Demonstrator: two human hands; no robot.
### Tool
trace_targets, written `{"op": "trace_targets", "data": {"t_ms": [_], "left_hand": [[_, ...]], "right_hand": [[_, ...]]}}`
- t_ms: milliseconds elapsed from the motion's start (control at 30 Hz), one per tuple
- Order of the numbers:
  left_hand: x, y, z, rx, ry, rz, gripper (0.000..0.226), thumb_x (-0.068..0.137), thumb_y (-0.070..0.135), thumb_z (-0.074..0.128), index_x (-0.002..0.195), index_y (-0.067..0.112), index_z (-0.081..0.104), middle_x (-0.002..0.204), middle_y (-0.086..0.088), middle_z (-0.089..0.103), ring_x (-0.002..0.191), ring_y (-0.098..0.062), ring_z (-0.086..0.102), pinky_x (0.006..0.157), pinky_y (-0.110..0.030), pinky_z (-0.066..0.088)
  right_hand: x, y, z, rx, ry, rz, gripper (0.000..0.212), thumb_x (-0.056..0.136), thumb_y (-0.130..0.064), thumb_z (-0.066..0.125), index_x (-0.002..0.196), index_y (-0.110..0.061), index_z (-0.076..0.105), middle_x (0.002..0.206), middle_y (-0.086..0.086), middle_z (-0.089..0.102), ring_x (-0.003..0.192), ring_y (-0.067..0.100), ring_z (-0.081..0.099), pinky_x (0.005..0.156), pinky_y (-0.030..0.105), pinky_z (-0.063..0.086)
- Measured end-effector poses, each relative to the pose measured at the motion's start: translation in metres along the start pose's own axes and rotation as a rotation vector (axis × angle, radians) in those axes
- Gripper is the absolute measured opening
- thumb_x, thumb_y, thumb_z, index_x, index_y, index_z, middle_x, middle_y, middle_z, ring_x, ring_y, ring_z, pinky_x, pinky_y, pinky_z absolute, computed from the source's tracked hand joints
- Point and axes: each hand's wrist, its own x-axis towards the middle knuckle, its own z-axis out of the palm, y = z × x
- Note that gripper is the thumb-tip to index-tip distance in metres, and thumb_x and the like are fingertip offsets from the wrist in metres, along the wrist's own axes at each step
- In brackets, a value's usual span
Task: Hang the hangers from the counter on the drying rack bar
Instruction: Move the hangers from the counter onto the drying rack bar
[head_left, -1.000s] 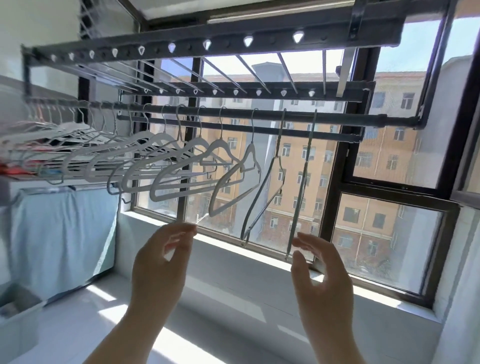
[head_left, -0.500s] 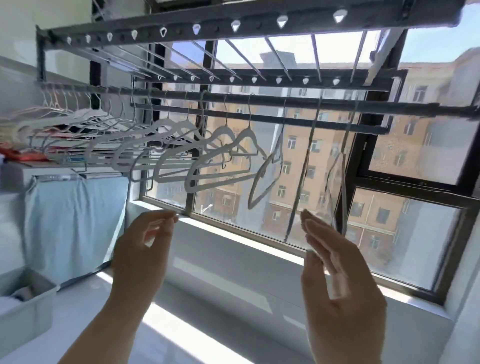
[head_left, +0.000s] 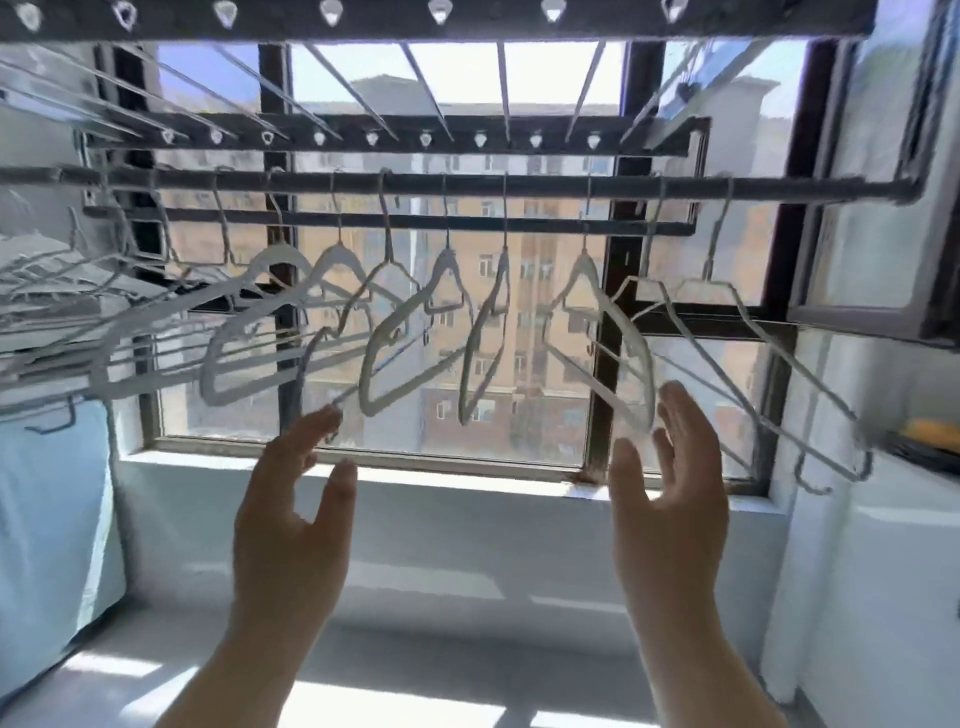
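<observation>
Many white hangers (head_left: 337, 260) hang by their hooks along the drying rack bar (head_left: 519, 185), from the far left to its right end. Most are turned at an angle rather than square to you. None shows on the surface (head_left: 467, 649) in this view, so the hanging looks mostly or wholly done, though parts of the surface lie out of frame.

Your left hand (head_left: 291, 519) is raised under the row, fingers straight and loosely spread, holding nothing. Its fingertips are right at the lower corner of one hanger; whether they touch it cannot be told. Your right hand (head_left: 675, 499) is raised the same way, palm turned inward, fingers spread and empty, just beside the lower arm of another hanger. Set either side of the middle hangers like this, your hands seem placed to steady or even out the row rather than add to it.

The white surface below carries patches of sun and runs under a white ledge (head_left: 467, 519) and a dark-framed window (head_left: 519, 389). A tan apartment block (head_left: 540, 312) stands outside. A pale blue cloth (head_left: 47, 519) hangs at the left.
</observation>
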Motion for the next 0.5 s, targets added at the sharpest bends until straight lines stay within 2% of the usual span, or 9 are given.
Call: {"op": "trace_targets", "data": {"t_ms": [33, 100, 167, 300, 400, 500], "left_hand": [[0.001, -0.002, -0.001, -0.008, -0.014, 0.017, 0.032, 0.065, 0.052, 0.037, 0.091, 0.066, 0.046, 0.096, 0.056, 0.045, 0.082, 0.011, 0.051, 0.078, 0.008, 0.032], [0.004, -0.006, -0.003, -0.02, -0.013, 0.069, 0.037, 0.068, 0.047, 0.038, 0.094, 0.074, 0.04, 0.102, 0.058, 0.04, 0.092, 0.007, 0.049, 0.083, 0.01, 0.028], [0.005, -0.01, -0.003, -0.043, -0.006, 0.1, 0.041, 0.071, 0.044, 0.039, 0.099, 0.074, 0.037, 0.106, 0.058, 0.037, 0.099, 0.004, 0.046, 0.087, 0.007, 0.028], [0.009, -0.017, -0.002, -0.101, -0.028, 0.045, 0.042, 0.069, 0.046, 0.041, 0.097, 0.077, 0.035, 0.106, 0.055, 0.041, 0.094, 0.002, 0.054, 0.081, 0.012, 0.028], [0.013, -0.024, -0.001, -0.132, -0.036, 0.005, 0.043, 0.066, 0.048, 0.042, 0.093, 0.08, 0.032, 0.115, 0.029, 0.048, 0.098, -0.007, 0.053, 0.078, 0.008, 0.032], [0.014, -0.029, -0.001, -0.156, -0.049, -0.019, 0.042, 0.06, 0.054, 0.038, 0.093, 0.08, 0.032, 0.121, 0.014, 0.048, 0.096, 0.004, 0.052, 0.077, 0.0, 0.033]], "right_hand": [[0.002, 0.001, 0.002, 0.007, 0.008, 0.037, 0.051, 0.082, -0.019, 0.054, 0.13, -0.027, 0.039, 0.123, -0.023, 0.042, 0.114, 0.001, 0.044, 0.096, 0.01, 0.035], [0.007, 0.001, 0.006, 0.011, 0.011, 0.089, 0.049, 0.089, 0.0, 0.05, 0.134, -0.017, 0.041, 0.12, -0.019, 0.043, 0.113, 0.001, 0.043, 0.087, -0.002, 0.034], [0.012, 0.003, 0.009, 0.001, 0.014, 0.113, 0.047, 0.089, 0.005, 0.045, 0.133, -0.013, 0.043, 0.118, -0.016, 0.044, 0.112, 0.0, 0.043, 0.079, -0.011, 0.031], [0.019, 0.005, 0.018, -0.057, 0.041, 0.085, 0.043, 0.09, 0.005, 0.043, 0.13, -0.01, 0.048, 0.116, -0.011, 0.049, 0.109, 0.003, 0.047, 0.073, -0.012, 0.031], [0.02, 0.007, 0.024, -0.09, 0.08, 0.033, 0.038, 0.089, 0.004, 0.044, 0.123, -0.009, 0.055, 0.109, -0.007, 0.056, 0.101, 0.005, 0.053, 0.072, -0.01, 0.034], [0.017, 0.006, 0.029, -0.114, 0.1, -0.024, 0.045, 0.08, -0.013, 0.039, 0.122, -0.008, 0.057, 0.108, -0.008, 0.059, 0.101, 0.005, 0.055, 0.075, -0.009, 0.036]]}}
